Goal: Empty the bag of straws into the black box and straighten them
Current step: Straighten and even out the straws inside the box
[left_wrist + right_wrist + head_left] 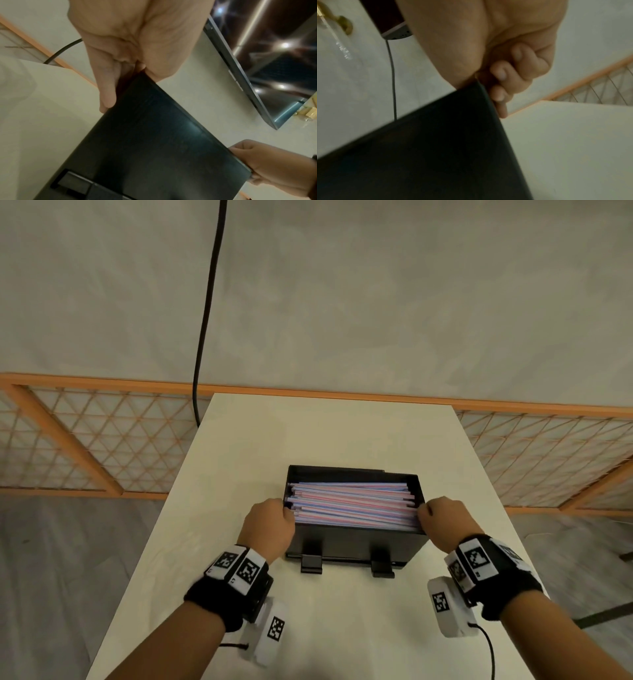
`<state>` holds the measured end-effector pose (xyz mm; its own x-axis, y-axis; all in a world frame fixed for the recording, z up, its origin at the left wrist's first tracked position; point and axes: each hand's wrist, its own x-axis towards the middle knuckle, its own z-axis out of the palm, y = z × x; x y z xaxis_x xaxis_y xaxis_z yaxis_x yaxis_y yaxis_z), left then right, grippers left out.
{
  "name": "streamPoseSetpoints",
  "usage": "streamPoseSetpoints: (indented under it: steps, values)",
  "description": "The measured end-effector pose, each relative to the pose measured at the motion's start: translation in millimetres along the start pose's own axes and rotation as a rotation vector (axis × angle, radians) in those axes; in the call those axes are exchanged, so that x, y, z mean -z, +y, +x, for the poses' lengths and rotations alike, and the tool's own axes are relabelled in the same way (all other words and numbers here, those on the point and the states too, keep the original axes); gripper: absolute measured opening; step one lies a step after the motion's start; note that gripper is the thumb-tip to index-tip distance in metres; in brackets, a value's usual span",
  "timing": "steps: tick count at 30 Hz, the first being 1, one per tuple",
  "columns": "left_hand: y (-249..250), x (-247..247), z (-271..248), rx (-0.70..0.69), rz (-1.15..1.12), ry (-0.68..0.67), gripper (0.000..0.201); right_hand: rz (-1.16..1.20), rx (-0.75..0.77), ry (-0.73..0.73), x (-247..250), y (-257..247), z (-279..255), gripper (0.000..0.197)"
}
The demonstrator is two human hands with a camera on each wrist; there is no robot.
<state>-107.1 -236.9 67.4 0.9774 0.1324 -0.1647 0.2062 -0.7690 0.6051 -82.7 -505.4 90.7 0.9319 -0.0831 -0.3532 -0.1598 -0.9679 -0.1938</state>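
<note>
A black box (352,542) stands in the middle of the white table (342,433). Pink, blue and white striped straws (352,505) lie in it lengthwise from left to right, roughly parallel and near the rim. My left hand (286,510) grips the box's left wall, thumb at the straw ends and fingers (107,94) down the outside. My right hand (423,513) grips the right wall the same way, with its fingers (500,93) curled outside. The box's front wall (154,148) fills the left wrist view. No bag is in view.
Two black clips (311,565) (382,566) stick out at the foot of the box's front. A black cable (205,320) hangs down behind the table's back left corner. An orange lattice fence (85,440) runs along the wall behind.
</note>
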Motion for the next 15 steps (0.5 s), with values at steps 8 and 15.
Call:
streamPoseSetpoints:
  steps: [8,15]
  values:
    - [-2,8,-15,-0.095,-0.065,0.054,0.027,-0.136,0.159,-0.004,0,5,3,0.031]
    - [-1,10,-14,-0.103,-0.071,0.096,0.031,-0.226,0.212,0.121,9,-2,-8,0.010]
